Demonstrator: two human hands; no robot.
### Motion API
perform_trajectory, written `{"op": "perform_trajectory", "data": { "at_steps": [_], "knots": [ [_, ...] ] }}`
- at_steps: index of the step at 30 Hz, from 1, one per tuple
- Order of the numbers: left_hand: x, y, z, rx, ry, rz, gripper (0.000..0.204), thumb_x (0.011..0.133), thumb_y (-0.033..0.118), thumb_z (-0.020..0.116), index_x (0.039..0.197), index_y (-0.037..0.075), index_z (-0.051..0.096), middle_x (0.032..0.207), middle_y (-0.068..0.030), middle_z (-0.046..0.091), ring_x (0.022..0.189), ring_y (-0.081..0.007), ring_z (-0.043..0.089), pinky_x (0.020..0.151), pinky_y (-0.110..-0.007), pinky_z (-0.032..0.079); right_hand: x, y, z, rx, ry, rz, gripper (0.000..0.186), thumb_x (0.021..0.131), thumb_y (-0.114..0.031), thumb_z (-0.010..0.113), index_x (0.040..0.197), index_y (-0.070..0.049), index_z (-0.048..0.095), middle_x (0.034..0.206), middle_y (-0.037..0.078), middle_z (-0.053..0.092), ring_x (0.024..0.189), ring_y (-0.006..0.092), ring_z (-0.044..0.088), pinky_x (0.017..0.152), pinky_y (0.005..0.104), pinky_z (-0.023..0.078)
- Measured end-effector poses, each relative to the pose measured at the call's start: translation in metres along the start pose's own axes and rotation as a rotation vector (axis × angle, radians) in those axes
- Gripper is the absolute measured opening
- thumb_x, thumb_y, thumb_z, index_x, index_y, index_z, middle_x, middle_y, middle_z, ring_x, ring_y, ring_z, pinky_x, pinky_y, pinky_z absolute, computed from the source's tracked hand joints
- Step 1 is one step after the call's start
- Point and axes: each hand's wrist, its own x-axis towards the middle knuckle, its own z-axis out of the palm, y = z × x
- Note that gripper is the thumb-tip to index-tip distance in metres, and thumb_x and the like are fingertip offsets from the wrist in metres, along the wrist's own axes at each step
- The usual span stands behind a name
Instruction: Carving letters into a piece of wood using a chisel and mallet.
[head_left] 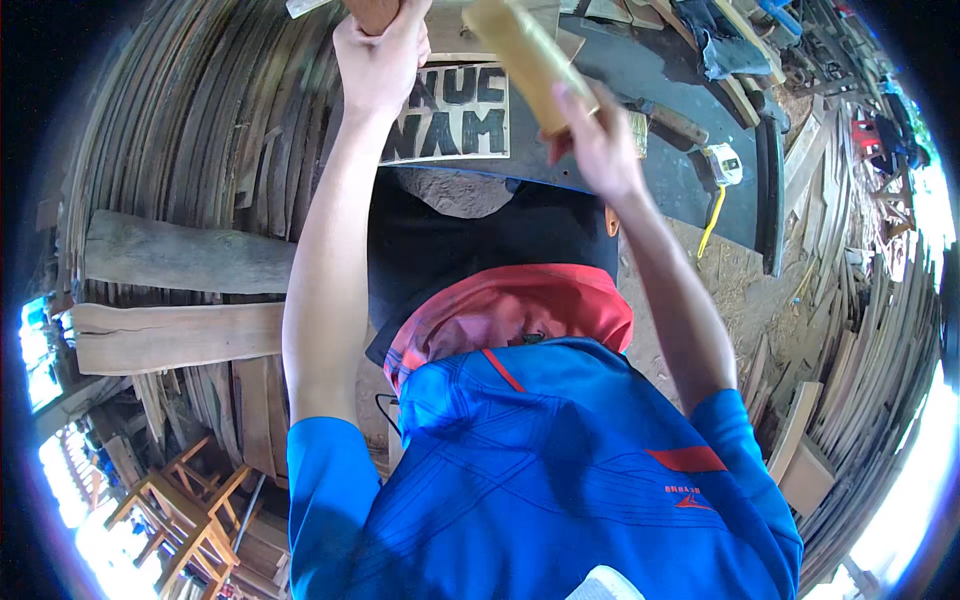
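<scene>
My left hand [385, 60] is closed around a brown wooden handle [374, 12] at the top edge of the view; whatever the handle belongs to is mostly cut off. To its right, my right hand [600, 145] grips the lower end of a pale yellowish wooden block [530, 65], tilted up and to the left and smeared by motion. Between and below the two hands lies a light board with painted black letters [450, 115], on a dark grey worktable [655, 75].
A tape measure [722, 165] with its yellow blade drawn out and a brown wooden piece [678, 125] lie on the table's right. Stacked planks [190, 110] fill the left side, with wider boards [180, 338] below. A wooden chair frame [190, 520] stands lower left.
</scene>
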Motion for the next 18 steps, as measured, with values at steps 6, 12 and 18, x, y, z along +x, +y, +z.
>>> {"op": "perform_trajectory", "data": {
  "at_steps": [6, 12, 18],
  "knots": [
    [-0.008, 0.004, 0.005, 0.207, 0.01, 0.028, 0.028, 0.091, 0.012, 0.07, 0.07, 0.01, 0.051, 0.058, 0.0043, 0.048, 0.046, -0.0061, 0.043, 0.043, -0.025, 0.033, 0.031, -0.114, -0.023, 0.707, -0.361, -0.654, 0.045, 0.102, -0.033, 0.055, 0.121, 0.008, 0.054, 0.08, 0.011, 0.065, 0.051, 0.0124, 0.06, 0.04, 0.024, 0.053],
    [-0.015, 0.015, 0.022, 0.344, 0.094, 0.135, 0.032, 0.092, 0.013, 0.069, 0.067, 0.008, 0.05, 0.058, 0.0068, 0.044, 0.051, -0.0023, 0.041, 0.047, -0.024, 0.031, -0.013, -0.185, -0.021, -0.05, 0.013, -0.471, 0.047, 0.102, -0.034, 0.056, 0.122, 0.008, 0.053, 0.083, 0.01, 0.065, 0.058, 0.0121, 0.062, 0.047, 0.0223, 0.052],
    [-0.009, 0.009, 0.007, 0.166, 0.011, 0.01, 0.029, 0.093, 0.012, 0.068, 0.07, 0.01, 0.051, 0.056, 0.007, 0.044, 0.046, -0.0026, 0.041, 0.043, -0.023, 0.031, -0.022, -0.217, -0.022, -0.33, -0.02, -0.581, 0.05, 0.101, -0.038, 0.055, 0.116, 0.009, 0.059, 0.078, 0.012, 0.065, 0.055, 0.0117, 0.061, 0.04, 0.0214, 0.05]
  ]
}}
